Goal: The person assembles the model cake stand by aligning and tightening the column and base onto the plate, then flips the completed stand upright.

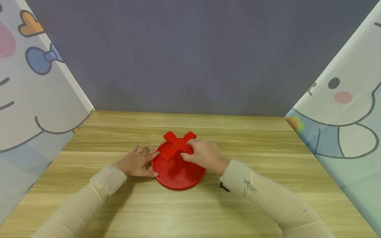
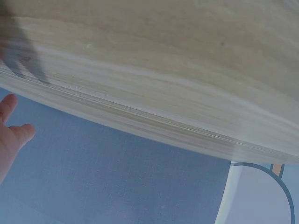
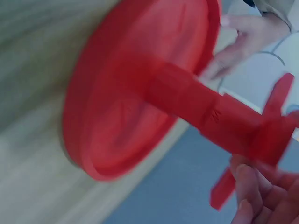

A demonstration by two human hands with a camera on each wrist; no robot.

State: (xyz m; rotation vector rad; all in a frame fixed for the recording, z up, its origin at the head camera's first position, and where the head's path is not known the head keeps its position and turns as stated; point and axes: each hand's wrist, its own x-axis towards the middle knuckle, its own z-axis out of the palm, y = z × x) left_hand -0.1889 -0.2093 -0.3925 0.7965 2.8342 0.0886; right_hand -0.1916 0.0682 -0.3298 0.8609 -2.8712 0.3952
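Note:
A red round dish-like base (image 1: 178,180) with a raised rim lies flat on the table. In the right wrist view a thick red post (image 3: 175,88) rises from its middle, topped by a red cross-shaped piece (image 3: 279,95) with flat arms. My right hand (image 1: 205,157) pinches this cross-shaped piece near one arm, thumb and fingers curled on it. At the base's left rim, my left hand (image 1: 135,163) rests with fingers spread and fairly straight, fingertips touching the edge. Only a bit of the left hand (image 2: 9,140) shows in the left wrist view.
The wood-grain table (image 1: 238,132) runs back to a grey-blue wall panel (image 1: 190,66). Side panels with cartoon prints (image 1: 342,99) stand to the left and right. A small dark object (image 1: 224,187) shows under the right wrist.

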